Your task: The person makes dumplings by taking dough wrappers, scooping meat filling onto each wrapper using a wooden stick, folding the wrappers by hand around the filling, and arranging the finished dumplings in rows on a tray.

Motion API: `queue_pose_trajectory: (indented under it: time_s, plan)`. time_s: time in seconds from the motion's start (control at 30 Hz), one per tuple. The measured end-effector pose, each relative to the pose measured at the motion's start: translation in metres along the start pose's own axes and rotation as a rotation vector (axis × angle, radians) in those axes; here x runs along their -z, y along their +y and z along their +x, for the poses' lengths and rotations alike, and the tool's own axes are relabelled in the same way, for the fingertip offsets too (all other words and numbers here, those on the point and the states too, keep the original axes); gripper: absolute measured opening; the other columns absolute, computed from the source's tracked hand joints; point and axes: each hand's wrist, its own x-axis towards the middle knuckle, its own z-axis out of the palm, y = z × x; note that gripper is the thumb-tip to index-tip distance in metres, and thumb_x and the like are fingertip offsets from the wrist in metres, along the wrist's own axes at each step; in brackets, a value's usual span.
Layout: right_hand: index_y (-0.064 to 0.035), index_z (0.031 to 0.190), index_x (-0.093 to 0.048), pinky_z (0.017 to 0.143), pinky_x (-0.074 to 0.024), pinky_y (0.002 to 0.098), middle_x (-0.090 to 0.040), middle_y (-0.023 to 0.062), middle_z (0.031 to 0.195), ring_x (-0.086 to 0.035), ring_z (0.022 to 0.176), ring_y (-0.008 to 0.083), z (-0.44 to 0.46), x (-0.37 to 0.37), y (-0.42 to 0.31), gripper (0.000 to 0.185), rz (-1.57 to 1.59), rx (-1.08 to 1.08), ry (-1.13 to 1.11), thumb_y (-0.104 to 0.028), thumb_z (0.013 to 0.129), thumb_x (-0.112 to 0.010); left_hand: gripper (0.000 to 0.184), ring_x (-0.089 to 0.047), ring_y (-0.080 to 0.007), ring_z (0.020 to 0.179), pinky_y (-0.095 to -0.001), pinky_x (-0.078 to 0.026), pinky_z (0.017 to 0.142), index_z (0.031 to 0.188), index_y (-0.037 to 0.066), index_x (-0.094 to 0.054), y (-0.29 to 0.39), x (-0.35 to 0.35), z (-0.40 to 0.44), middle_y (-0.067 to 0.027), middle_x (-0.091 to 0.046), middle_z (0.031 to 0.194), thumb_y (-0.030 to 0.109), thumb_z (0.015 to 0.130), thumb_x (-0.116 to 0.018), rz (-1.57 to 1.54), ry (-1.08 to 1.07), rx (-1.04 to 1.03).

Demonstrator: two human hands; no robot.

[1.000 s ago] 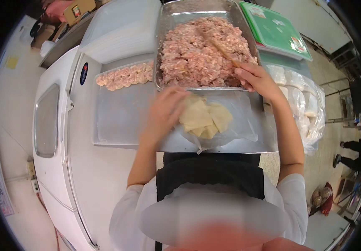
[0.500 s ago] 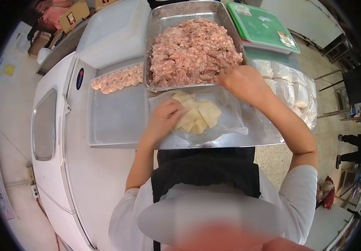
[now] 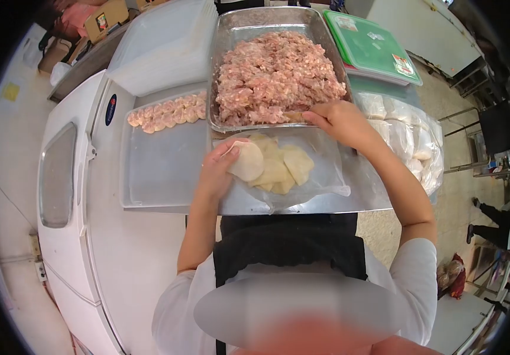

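A round dumpling wrapper (image 3: 247, 162) is pinched at its left edge by my left hand (image 3: 214, 168), thumb on top. It is lifted over a loose pile of pale yellow wrappers (image 3: 287, 168) lying on a clear plastic bag (image 3: 326, 171). My right hand (image 3: 345, 123) is closed around a short wooden stick or spatula (image 3: 295, 117). Its tip touches the near edge of the minced meat (image 3: 278, 74) in a deep metal tray (image 3: 255, 19). To the left, rows of filled dumplings (image 3: 169, 111) line the far end of a plastic tray (image 3: 163, 168).
Stacked clear plastic trays (image 3: 160, 50) stand at the back left. Green lids (image 3: 374, 44) lie at the back right. Bagged white packs (image 3: 405, 127) sit right of my right arm. The metal table's near edge (image 3: 314, 207) is close to my body.
My left hand has picked a wrapper off the pile and raised it, moving slightly left. The wooden stick now shows at the meat's near edge, with my right hand shifted slightly right.
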Motion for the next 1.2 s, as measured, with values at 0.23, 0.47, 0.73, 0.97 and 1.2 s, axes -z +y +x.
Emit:
queue_pose_trajectory:
  time_s: [0.23,0.47,0.73,0.97,1.2]
  plan:
    - [-0.0101,0.083,-0.07,0.064,-0.0523,0.0433,-0.069,0.01,0.083,-0.067,0.074,0.0302,0.035,-0.005,-0.011,0.028,-0.251,0.116,-0.156,-0.031,0.091,-0.053,0.031,-0.062,-0.0178,0.101,-0.0321,-0.049,0.09,0.115,-0.003,-0.06,-0.004,0.007,0.001,-0.009,-0.064,0.109,0.02,0.094,-0.058,-0.175,-0.079,0.036]
    - [-0.0092,0.085,-0.07,0.067,-0.0511,0.0443,-0.067,0.0128,0.077,-0.066,0.076,0.0324,0.02,-0.016,-0.005,0.032,0.051,0.077,-0.135,-0.033,0.094,-0.051,0.028,-0.062,-0.0155,0.098,-0.0294,-0.048,0.089,0.113,-0.002,-0.063,-0.016,0.013,-0.002,-0.0075,-0.065,0.108,0.016,0.092,-0.061,0.062,-0.065,0.06]
    - [-0.0061,0.079,-0.069,0.065,-0.0492,0.0459,-0.065,0.0155,0.074,-0.063,0.073,0.0351,0.009,0.048,0.026,0.036,-0.063,-0.039,-0.14,-0.036,0.093,-0.054,0.031,-0.061,-0.0158,0.101,-0.0293,-0.047,0.091,0.116,-0.003,-0.062,-0.003,-0.004,0.0,-0.0079,-0.065,0.112,0.019,0.095,-0.057,0.015,-0.12,0.09]
    - [-0.0025,0.087,-0.069,0.065,-0.0462,0.0361,-0.062,0.0103,0.069,-0.059,0.069,0.0222,-0.02,0.005,0.038,0.037,0.367,-0.145,-0.154,-0.036,0.095,-0.056,0.035,-0.06,-0.021,0.109,-0.0354,-0.046,0.099,0.122,-0.006,-0.056,-0.008,-0.024,0.017,-0.0133,-0.061,0.12,0.016,0.095,-0.057,-0.089,-0.247,0.194]
    - [-0.0018,0.097,-0.07,0.071,-0.0482,0.0364,-0.064,0.0171,0.078,-0.062,0.073,0.0287,-0.008,0.015,0.014,0.032,0.758,-0.452,0.044,-0.031,0.095,-0.057,0.046,-0.052,-0.0304,0.12,-0.0459,-0.039,0.106,0.132,-0.006,-0.043,0.032,-0.088,0.078,-0.0173,-0.054,0.13,0.028,0.1,-0.044,-0.649,-0.095,0.062]
